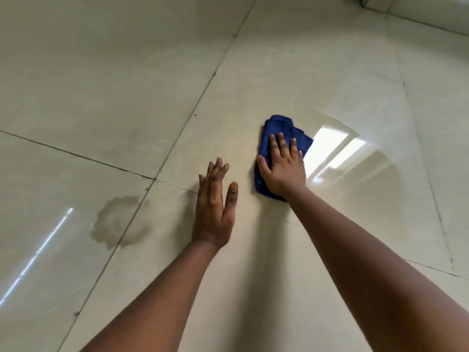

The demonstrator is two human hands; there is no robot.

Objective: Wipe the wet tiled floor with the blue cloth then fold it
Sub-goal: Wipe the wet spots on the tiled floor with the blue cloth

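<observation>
Pressing flat on the blue cloth (276,138), the right hand (283,171) lay palm down with its fingers (280,143) spread a little apart and stretched straight, not curled around the fabric. The cloth was bunched into a rumpled wad on the tiled floor (127,85); part of it showed beyond the fingertips, a strip showed beside the thumb, and a lower corner stuck out under the heel of the palm near the wrist. Just past the little-finger side of that hand, the floor carried a bright reflection (337,151) inside a wide, glossy arc-shaped sheen.

The left hand (215,209) was open and held nothing. Its four fingers were straight and close together, pointing away from the person, while the thumb stood apart on the side toward the cloth. Whether this hand touched the floor or hung just above it could not be told; a faint shadow lay along its outer edge. The thumb tip was near the cloth's lower corner without touching it.

Well out from the left hand's little-finger side, a dark wet patch (119,222) sat across a grout line (177,138) between tiles. Both forearms were bare.
</observation>
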